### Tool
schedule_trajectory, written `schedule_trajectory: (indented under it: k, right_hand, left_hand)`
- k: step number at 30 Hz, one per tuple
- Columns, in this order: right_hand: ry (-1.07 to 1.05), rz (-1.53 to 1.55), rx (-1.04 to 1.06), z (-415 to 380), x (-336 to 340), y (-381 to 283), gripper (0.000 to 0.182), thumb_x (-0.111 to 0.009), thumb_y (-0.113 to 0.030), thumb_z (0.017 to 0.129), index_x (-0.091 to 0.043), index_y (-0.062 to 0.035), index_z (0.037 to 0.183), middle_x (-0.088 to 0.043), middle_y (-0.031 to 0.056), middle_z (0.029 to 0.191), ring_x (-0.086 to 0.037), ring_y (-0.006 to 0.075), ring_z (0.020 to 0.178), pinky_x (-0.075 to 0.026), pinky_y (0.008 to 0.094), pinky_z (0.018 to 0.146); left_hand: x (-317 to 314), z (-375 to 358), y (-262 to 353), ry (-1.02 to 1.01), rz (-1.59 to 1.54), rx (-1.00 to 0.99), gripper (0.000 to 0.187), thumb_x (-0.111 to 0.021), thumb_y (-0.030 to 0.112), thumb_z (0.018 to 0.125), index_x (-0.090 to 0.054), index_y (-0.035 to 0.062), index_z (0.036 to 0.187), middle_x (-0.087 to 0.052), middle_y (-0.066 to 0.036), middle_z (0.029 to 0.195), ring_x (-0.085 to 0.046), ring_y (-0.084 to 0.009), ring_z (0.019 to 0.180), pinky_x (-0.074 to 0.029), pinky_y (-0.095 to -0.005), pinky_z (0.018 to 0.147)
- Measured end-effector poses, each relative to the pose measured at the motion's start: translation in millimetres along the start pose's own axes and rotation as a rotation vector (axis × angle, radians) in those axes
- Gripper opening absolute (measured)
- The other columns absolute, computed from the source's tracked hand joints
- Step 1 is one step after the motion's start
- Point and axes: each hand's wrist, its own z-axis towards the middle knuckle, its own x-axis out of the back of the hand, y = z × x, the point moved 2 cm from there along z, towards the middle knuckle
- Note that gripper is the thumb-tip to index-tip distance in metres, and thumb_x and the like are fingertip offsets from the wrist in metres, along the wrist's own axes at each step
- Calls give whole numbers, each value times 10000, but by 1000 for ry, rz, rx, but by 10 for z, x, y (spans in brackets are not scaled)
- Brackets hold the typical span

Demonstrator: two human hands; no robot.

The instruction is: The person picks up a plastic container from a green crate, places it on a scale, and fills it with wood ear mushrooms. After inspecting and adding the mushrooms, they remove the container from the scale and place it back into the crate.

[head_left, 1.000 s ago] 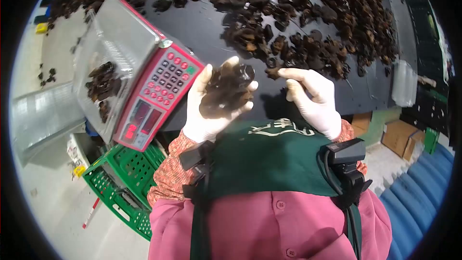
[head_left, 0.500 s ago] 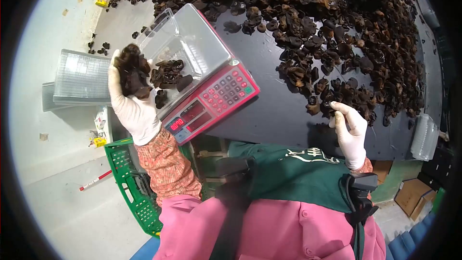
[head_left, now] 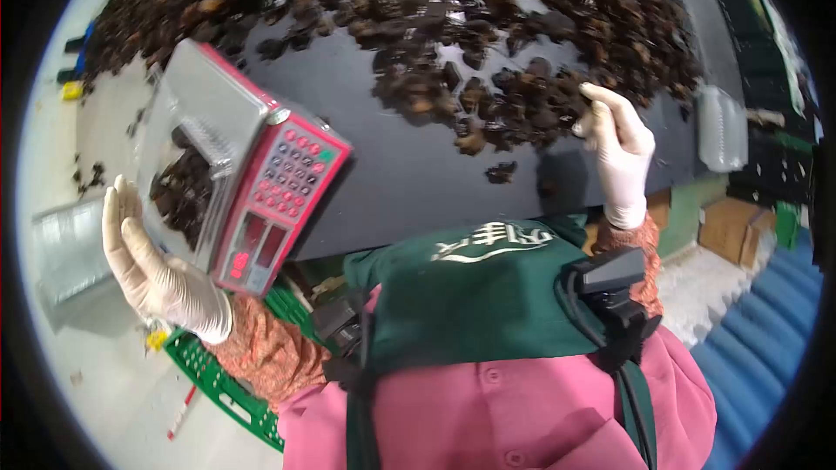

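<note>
My left hand (head_left: pixel 165 274), in a white glove, is open with its fingers stretched up and holds nothing. It stands beside a clear plastic box (head_left: pixel 218 196) containing dark, wrinkled wood ear mushrooms (head_left: pixel 185 191). The box rests tilted to the view on a red scale (head_left: pixel 287 187) with a keypad and a lit red display. My right hand (head_left: pixel 620 152), also gloved, is closed with bent fingers at the near edge of the mushroom pile (head_left: pixel 522 109). What its fingertips hold, if anything, is hidden against the dark mushrooms.
Stacked clear plastic boxes (head_left: pixel 65 248) stand at the left. More clear containers (head_left: pixel 722 129) lie at the table's right edge. A green crate (head_left: pixel 226 387) is below the scale. A cardboard box (head_left: pixel 730 228) sits on the floor at right.
My left hand has let go of its clump of mushrooms and moved down, its fingers opening. More mushrooms lie in the box. The view has turned; my right hand stays by the pile.
</note>
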Motion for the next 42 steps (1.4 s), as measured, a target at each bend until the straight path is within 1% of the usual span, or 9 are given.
schedule_trajectory:
  k: [6, 7, 13, 15, 24, 31, 36, 40, 42]
  right_hand:
    - [-42, -7, -29, -109, -38, 13, 208, -605, -61, 990, -706, -25, 1169, -659, 8, 752, -593, 48, 695, -479, 213, 650]
    - [-55, 0, -53, -126, -37, 36, 207, -601, -58, 987, -707, -24, 1162, -666, 17, 754, -604, 54, 702, -486, 219, 656]
    - [-74, -63, -15, -200, 19, 122, 209, -610, -43, 962, -715, -51, 1143, -686, 35, 751, -608, 82, 674, -485, 238, 649]
    - [-71, -104, 6, -254, 35, 155, 208, -621, -49, 951, -719, -68, 1134, -696, 37, 753, -610, 99, 665, -489, 250, 654]
    - [-143, -103, 109, -204, -210, 182, 189, -660, -112, 912, -729, -94, 1086, -717, 74, 796, -630, 189, 659, -502, 300, 665]
    - [-283, -220, 262, -213, -342, 57, 228, -670, -56, 911, -729, -79, 1130, -712, 41, 838, -575, 141, 693, -479, 277, 674]
    - [-239, -247, 266, -236, -411, 91, 180, -655, -135, 896, -727, -91, 1055, -698, 64, 757, -631, 226, 629, -473, 336, 646]
    - [-278, -340, 381, -249, -488, 73, 196, -679, -125, 891, -731, -111, 1079, -718, 40, 827, -609, 207, 657, -465, 321, 660]
    - [-282, -345, 468, -232, -563, 75, 209, -688, -139, 895, -725, -124, 1100, -735, 22, 877, -612, 198, 643, -448, 313, 648]
  left_hand:
    - [-1046, -615, 36, -721, -110, 325, 256, -608, 10, 954, -685, -8, 1198, -705, -75, 1139, -654, -134, 997, -519, -283, 889]
    - [-1204, -721, -101, -801, 25, 174, 334, -640, 19, 930, -660, 21, 1264, -713, -70, 1094, -652, -127, 965, -519, -266, 859]
    - [-1746, -1205, -538, -846, 77, -162, 340, -725, 4, 850, -664, 46, 1182, -617, -51, 1074, -450, -97, 661, -441, -243, 640]
    - [-1631, -1324, -491, -850, 15, 63, 184, -697, -30, 855, -675, 26, 1029, -616, -18, 956, -475, -70, 682, -425, -230, 636]
    - [-1082, -1779, -658, -691, -246, 571, 196, -594, -80, 913, -665, -23, 1086, -677, -86, 1089, -653, -127, 964, -526, -271, 876]
    - [-1068, -1589, -536, -1002, -161, 478, 317, -504, -106, 914, -675, -12, 1164, -684, -77, 1089, -633, -111, 911, -513, -258, 853]
    - [-1274, -1381, -409, -829, 32, 150, 364, -643, -33, 893, -666, 60, 1244, -664, -57, 1145, -519, -55, 678, -452, -217, 626]
    - [-1585, -1389, -520, -923, 274, -304, 332, -700, -12, 794, -656, 63, 1115, -612, -136, 1046, -609, -321, 911, -495, -399, 835]
    - [-1559, -1356, -550, -920, 201, -160, 293, -700, -40, 817, -639, 41, 1092, -617, -82, 995, -617, -194, 881, -499, -308, 819]
